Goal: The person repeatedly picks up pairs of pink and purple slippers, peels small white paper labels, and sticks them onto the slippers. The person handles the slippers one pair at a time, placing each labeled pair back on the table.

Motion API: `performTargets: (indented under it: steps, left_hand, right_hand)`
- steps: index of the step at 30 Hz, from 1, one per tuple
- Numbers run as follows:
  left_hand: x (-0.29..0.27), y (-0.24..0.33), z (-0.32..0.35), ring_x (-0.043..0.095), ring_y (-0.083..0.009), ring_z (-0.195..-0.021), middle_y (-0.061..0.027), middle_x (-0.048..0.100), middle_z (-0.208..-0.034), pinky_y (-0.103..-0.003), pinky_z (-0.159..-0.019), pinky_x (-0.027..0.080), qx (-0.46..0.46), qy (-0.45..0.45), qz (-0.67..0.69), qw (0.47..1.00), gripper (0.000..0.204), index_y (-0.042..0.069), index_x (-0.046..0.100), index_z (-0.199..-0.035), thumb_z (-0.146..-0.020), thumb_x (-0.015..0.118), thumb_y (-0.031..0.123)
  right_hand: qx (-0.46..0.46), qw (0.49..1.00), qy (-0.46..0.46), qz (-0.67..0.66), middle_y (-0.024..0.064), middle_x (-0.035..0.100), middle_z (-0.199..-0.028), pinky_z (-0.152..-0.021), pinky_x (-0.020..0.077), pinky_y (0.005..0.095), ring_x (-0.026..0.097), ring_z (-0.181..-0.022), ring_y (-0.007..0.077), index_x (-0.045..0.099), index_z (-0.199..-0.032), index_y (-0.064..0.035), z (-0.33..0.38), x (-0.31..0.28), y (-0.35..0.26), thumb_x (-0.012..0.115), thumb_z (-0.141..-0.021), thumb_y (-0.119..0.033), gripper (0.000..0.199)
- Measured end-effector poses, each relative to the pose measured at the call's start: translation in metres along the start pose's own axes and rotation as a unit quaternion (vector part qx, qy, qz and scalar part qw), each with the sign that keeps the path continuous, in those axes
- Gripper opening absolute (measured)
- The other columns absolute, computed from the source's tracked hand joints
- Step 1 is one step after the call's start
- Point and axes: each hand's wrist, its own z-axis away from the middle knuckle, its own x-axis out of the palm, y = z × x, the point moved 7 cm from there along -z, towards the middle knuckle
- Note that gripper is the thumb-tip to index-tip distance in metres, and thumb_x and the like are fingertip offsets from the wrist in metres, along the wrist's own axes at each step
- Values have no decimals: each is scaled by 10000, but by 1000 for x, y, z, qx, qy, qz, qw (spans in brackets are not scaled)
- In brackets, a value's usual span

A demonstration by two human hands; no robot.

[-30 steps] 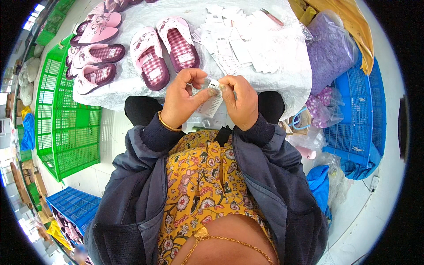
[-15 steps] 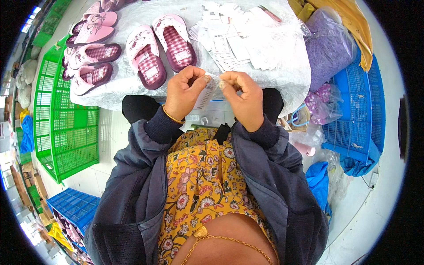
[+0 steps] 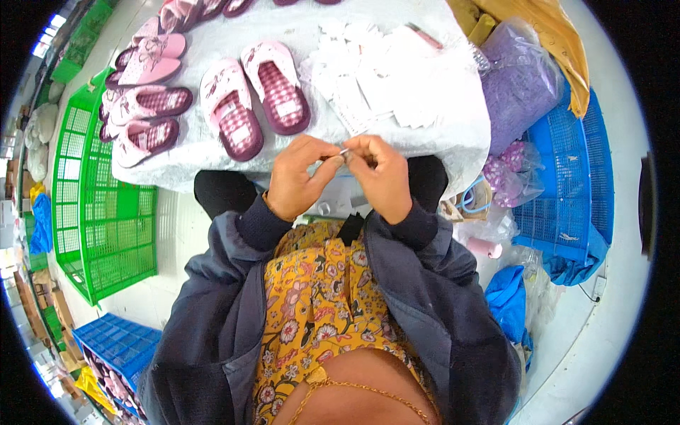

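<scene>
My left hand and my right hand meet at the table's near edge, both pinching one white paper tag. Only a thin sliver of the tag shows between the fingertips; the rest is hidden or turned edge-on. Just beyond my left hand lies a pair of pink-and-white slippers, the left slipper and the right slipper, with plum checked insoles and a white label on each. Loose white paper tags spread over the tabletop beyond my right hand.
More pink slippers line the left side of the plastic-covered table. A slim reddish tool rests among the tags. Green crates stand left, blue crates right, near a bagged purple bundle. Another blue crate sits lower left.
Both hands have come slightly down toward me and closer together. The tag, whose printed face showed before, is now mostly out of sight between the fingertips. The view has shifted slightly.
</scene>
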Motion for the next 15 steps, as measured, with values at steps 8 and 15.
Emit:
performTargets:
  steps: [8,15]
  left_hand:
    - [15,-43,5,499,-38,-764,38,605,-846,-205,-692,423,-191,-85,155,965,107,0,637,-972,-966,599,99]
    - [10,-27,-9,497,-88,-690,-24,566,-762,-246,-630,427,-100,-67,22,992,77,3,618,-929,-936,613,79]
  right_hand:
    - [-11,998,-53,20,103,696,-844,-651,510,272,655,-720,139,666,-976,4,4,1,-4,702,-860,-53,134]
    - [-273,937,-49,215,111,670,-809,-645,504,328,650,-717,216,670,-938,-19,-3,-14,-36,732,-817,-71,146]
